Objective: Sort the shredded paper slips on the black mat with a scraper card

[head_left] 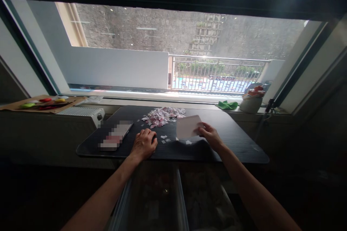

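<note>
My right hand point(211, 135) pinches the right edge of a flat pale card point(187, 127) with rounded corners, tilted just above the dark table point(230, 148). Resting on the tabletop, my left hand point(145, 143) has its fingers curled in; whatever may be inside them is hidden. Beyond both hands lies a heap of small pale and pinkish paper scraps point(162, 115). A few loose scraps point(164, 137) are scattered between my left hand and the card. Left of my left hand sits a flat rectangular object point(116, 136), blurred by pixels.
Below the table's front edge are clear-sided bins point(154, 195). On the sill stand a pale pot point(252, 101) and a green cloth point(226, 105). A board with colourful items point(45, 103) lies at left, beside a white radiator point(84, 113). A large window fills the back.
</note>
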Demonstrator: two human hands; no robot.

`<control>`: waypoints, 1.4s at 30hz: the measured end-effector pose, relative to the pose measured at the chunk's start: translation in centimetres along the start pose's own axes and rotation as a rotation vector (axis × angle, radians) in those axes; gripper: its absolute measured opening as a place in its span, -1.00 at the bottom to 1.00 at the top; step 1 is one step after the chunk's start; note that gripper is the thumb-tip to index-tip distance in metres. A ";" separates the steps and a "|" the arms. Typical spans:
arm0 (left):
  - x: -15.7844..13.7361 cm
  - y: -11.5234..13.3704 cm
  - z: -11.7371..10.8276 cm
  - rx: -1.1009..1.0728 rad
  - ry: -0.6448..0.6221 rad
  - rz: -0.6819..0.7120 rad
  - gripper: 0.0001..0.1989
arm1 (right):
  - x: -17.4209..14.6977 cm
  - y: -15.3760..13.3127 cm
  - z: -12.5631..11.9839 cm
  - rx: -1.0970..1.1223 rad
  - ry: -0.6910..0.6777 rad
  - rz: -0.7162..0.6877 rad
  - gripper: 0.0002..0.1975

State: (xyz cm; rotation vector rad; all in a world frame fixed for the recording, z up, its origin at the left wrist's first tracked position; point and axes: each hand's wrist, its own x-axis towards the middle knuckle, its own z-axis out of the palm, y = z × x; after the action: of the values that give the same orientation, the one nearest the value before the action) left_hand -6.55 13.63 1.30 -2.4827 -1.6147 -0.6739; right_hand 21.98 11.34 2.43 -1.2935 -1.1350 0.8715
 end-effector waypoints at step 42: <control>0.0 0.1 -0.5 -0.006 -0.015 -0.003 -0.75 | -3.2 -0.7 -5.8 0.003 -0.007 0.146 -0.62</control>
State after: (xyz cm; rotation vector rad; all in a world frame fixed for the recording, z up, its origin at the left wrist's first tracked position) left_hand -6.63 13.49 1.75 -2.4962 -1.6239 -0.6636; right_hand 26.67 6.62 3.15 -1.3847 -1.0549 0.9849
